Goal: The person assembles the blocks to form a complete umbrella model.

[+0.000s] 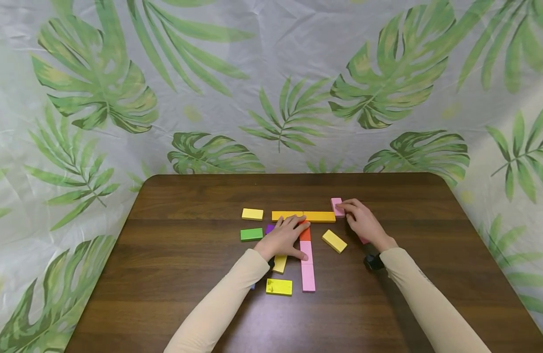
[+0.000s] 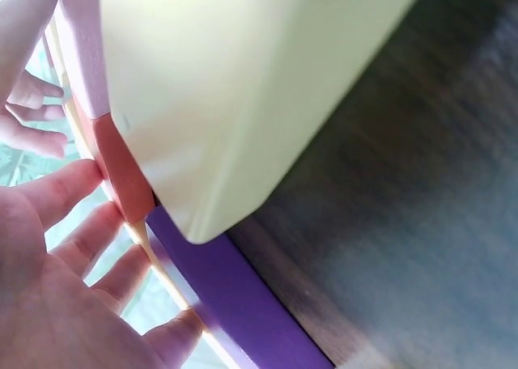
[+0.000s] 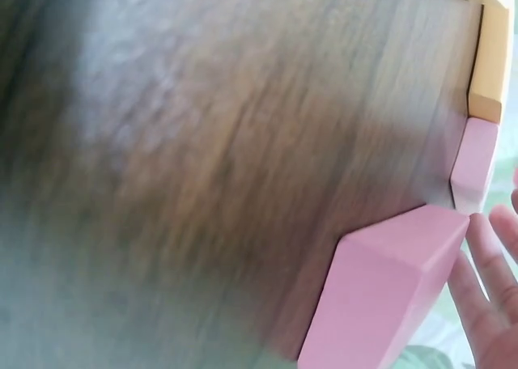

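My left hand (image 1: 282, 240) spreads over a column of flat blocks, fingertips at the red block (image 1: 305, 233) and thumb on a pink block (image 1: 306, 251). The left wrist view shows its fingers fairly straight beside the red block and a purple block (image 2: 235, 288). Two orange blocks (image 1: 320, 216) lie end to end across the column's top. At their right end stands a pink block (image 1: 337, 207), touched by the fingertips of my right hand (image 1: 364, 223). Another pink block (image 3: 372, 288) lies near that hand, mostly hidden by it in the head view.
Loose yellow blocks (image 1: 334, 241) lie around the column, one (image 1: 252, 214) at the back left. A green block (image 1: 251, 234) and a marked bright yellow block (image 1: 279, 287) lie left of it. The brown table (image 1: 165, 294) meets a leaf-print cloth (image 1: 280, 98) behind.
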`<state>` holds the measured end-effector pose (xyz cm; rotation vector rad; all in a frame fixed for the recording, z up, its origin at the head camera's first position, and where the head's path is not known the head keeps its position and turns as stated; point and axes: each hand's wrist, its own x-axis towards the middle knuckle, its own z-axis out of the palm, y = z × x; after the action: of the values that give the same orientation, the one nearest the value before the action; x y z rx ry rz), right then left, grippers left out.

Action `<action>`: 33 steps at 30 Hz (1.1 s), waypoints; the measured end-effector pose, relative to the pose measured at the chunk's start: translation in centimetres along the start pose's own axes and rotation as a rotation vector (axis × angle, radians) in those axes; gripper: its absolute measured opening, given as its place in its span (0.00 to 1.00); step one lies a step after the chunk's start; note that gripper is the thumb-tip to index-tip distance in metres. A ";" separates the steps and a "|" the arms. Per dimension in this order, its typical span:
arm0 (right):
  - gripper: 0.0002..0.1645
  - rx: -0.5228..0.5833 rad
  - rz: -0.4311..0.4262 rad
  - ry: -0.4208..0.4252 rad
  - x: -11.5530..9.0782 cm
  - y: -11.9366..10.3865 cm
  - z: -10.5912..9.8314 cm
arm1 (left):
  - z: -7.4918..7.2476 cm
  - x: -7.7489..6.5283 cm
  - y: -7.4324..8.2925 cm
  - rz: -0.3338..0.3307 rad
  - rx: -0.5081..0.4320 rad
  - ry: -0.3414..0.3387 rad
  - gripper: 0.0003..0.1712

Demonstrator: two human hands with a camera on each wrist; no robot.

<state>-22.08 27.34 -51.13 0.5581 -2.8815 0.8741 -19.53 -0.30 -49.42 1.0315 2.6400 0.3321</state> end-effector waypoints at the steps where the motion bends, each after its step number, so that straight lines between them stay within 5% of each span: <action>1: 0.21 0.000 0.005 0.000 -0.1 0.0 -0.1 | 0.0 0.0 0.0 0.000 0.000 0.000 0.55; 33: 0.26 -0.058 0.046 -0.017 -4.4 1.2 -1.4 | 0.1 0.0 0.0 0.000 -0.013 0.002 0.55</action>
<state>-18.47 30.49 -51.36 0.4986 -2.9355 0.7921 -19.55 -0.30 -49.55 1.0282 2.6357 0.3500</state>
